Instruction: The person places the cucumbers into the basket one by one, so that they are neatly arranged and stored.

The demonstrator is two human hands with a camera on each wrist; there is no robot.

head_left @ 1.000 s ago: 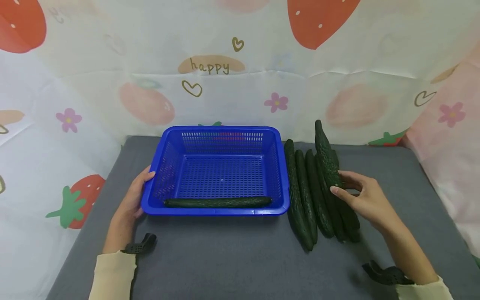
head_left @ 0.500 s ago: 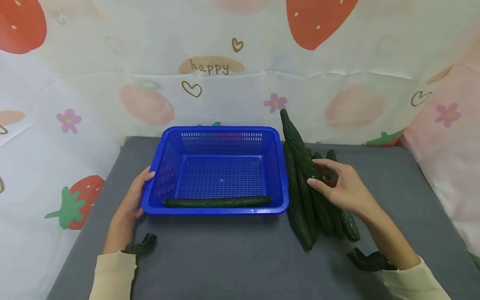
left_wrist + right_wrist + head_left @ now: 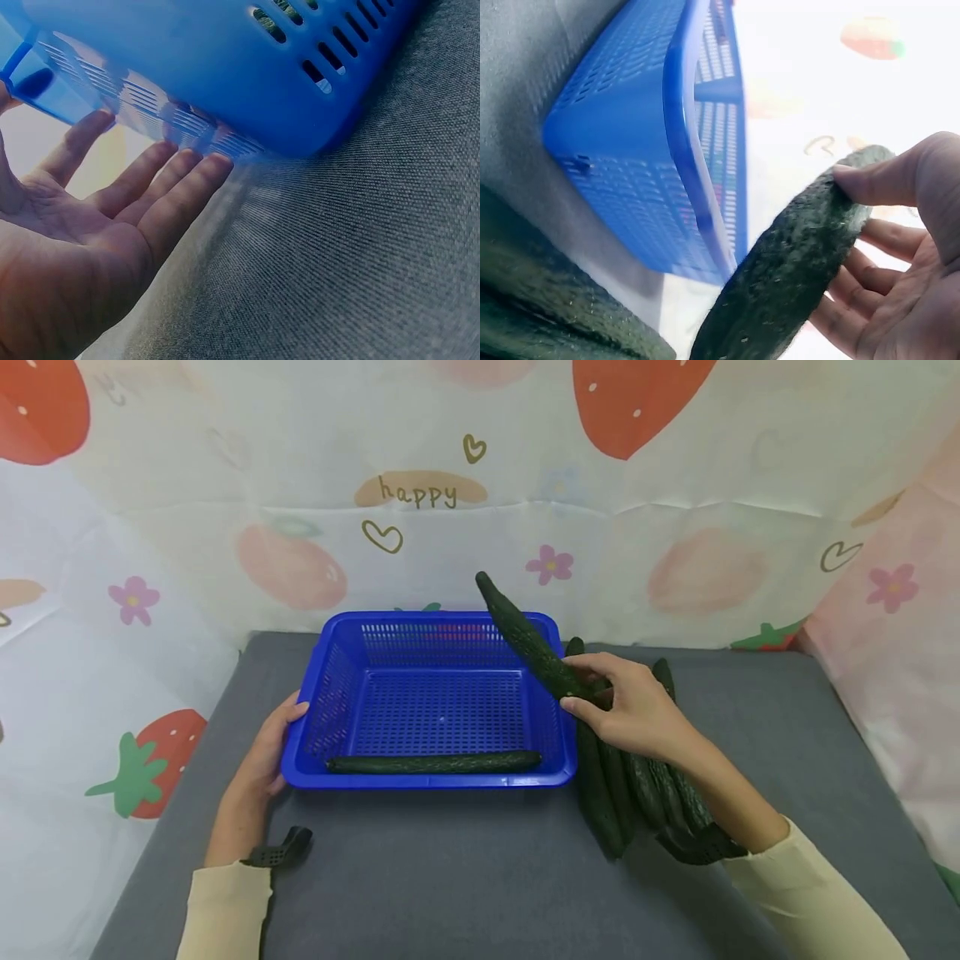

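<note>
A dark green cucumber is pinched between the thumb and fingers of my right hand. It slants up to the left, its far end above the right rim of a blue plastic basket. My left hand holds the basket's left side; in the left wrist view its fingers lie against the outer wall. Another cucumber lies inside the basket along the near wall. The right wrist view shows the held cucumber beside the basket rim.
Several more cucumbers lie side by side right of the basket, partly hidden under my right hand and forearm. Grey cloth covers the table. A printed curtain hangs behind it and along the sides.
My right hand has carried the cucumber left, from over the pile to over the basket's right rim. My left hand and the basket have stayed in place.
</note>
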